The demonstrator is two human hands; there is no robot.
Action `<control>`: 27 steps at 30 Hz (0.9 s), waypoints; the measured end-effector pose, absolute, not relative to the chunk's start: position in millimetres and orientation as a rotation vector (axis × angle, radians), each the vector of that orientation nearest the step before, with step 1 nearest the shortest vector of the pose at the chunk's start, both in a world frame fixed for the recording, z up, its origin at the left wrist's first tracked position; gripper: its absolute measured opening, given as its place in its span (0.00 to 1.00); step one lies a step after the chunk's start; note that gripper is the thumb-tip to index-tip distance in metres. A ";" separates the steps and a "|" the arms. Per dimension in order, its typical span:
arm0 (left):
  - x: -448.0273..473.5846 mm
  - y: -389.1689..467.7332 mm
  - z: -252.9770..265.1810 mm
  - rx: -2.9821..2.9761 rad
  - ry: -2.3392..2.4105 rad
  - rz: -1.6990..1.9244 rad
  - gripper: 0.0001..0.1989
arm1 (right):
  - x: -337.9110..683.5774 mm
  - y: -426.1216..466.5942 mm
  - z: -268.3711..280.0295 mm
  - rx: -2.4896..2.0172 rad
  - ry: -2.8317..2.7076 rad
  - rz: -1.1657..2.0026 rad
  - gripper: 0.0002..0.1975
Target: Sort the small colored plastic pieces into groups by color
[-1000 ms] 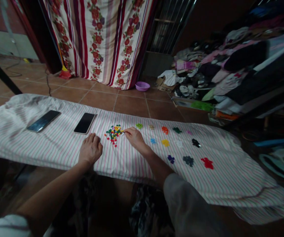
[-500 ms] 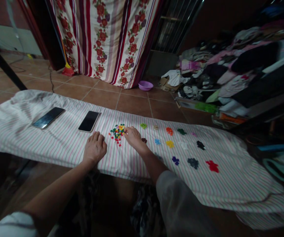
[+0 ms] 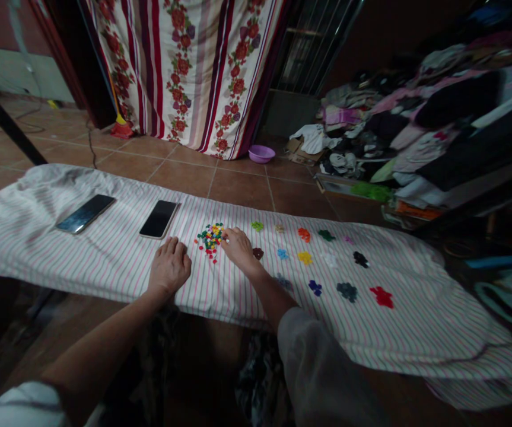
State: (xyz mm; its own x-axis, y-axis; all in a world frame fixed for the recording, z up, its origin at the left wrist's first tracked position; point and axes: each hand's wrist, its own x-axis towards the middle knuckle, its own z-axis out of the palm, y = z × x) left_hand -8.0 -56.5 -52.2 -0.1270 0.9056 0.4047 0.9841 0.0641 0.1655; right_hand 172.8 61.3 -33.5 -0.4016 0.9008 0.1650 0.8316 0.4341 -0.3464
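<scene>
Dim all around us, soft light over the striped cloth (image 3: 104, 255), deep shadow beneath its near edge, pale sheen on the leftmost phone (image 3: 85, 213), mixed colored pieces (image 3: 211, 237) slightly soft, clothes pile (image 3: 389, 121) murky, edges stretched wide.

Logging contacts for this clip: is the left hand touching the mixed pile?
Apart. The head view shows a bare strip of striped cloth between the left hand and the mixed pile.

Right hand (image 3: 238, 248) at mixed coloured bits (image 3: 211, 238), left hand (image 3: 170, 266) on striped cloth (image 3: 117, 252), two phones (image 3: 158, 219), small single-colour piles (image 3: 305, 258)
</scene>
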 end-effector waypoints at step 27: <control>-11.0 -55.6 -55.9 -1.920 -2.095 -0.561 0.13 | 179.7 47.4 -62.3 -1.222 -1.602 0.901 0.08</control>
